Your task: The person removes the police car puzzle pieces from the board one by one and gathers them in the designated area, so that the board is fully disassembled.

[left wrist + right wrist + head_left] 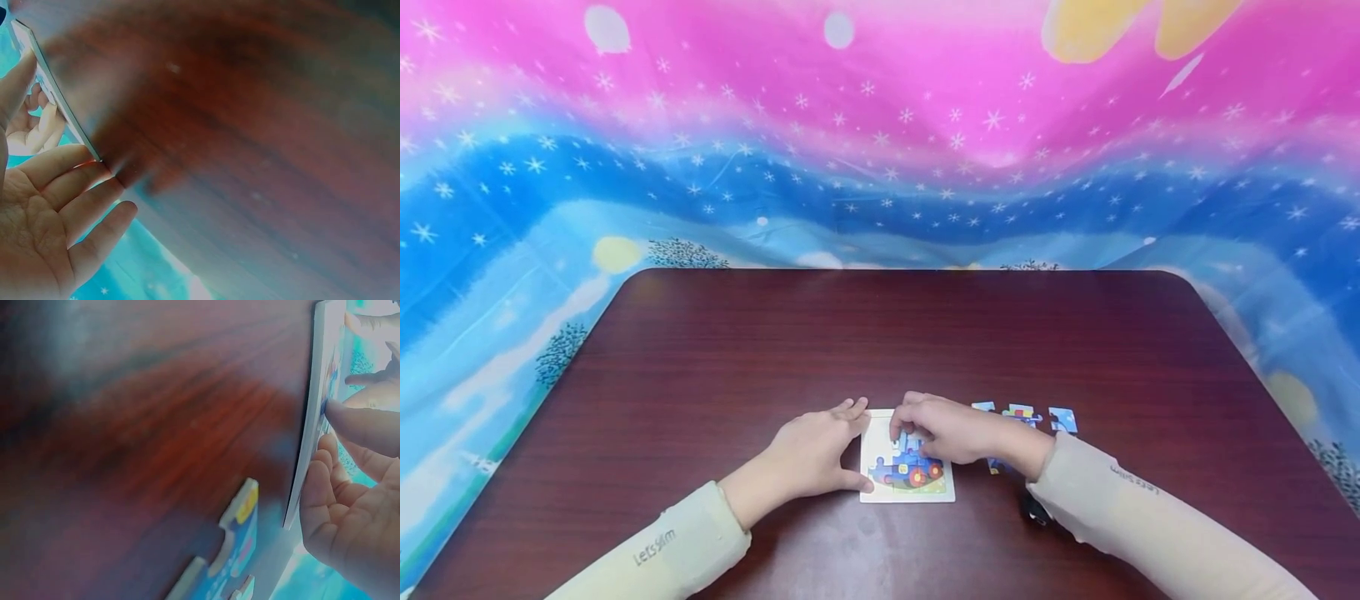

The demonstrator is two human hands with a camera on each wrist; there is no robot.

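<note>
A small jigsaw board point(907, 498) with a pale wooden rim lies on the table, showing a partly assembled blue train point(898, 472) with red wheels. My left hand point(817, 450) rests along its left edge, fingers extended at the upper corner and thumb at the lower one. In the left wrist view, the fingers point(87, 187) are spread against the board's edge. Over the board's upper part, my right hand point(951, 427) bends its fingers and thumb round a blue puzzle piece point(913, 441). The hand partly hides that piece and the picture's upper right.
Right of the board lie loose puzzle pieces, including a multicoloured one point(1021, 413) and a light blue one point(1063, 419). Others are partly under the right forearm. A small black object point(1034, 510) shows beside the right sleeve. A patterned cloth point(880, 125) hangs behind the table point(775, 333).
</note>
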